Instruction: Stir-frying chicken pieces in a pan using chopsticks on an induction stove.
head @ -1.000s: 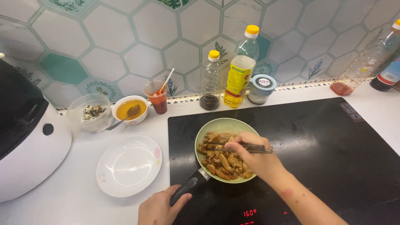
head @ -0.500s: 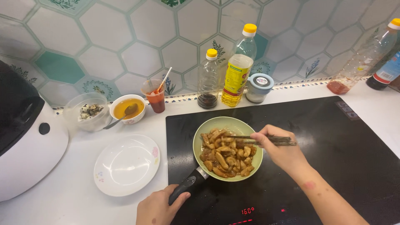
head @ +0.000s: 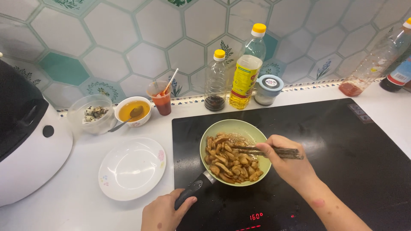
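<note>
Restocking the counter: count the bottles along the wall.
4. A short bottle and a taller oil bottle stand together behind the pan; a tilted bottle and a dark bottle are at far right. More may sit outside the view.

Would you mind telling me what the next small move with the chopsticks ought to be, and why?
Probably sweep the chopsticks leftward through the browned pieces. Their tips sit at the pile's upper edge, the pieces crowd the pan's near-left side, leaving the far side bare, and the left hand grips the black handle to steady it while the right hand stirs.
</note>
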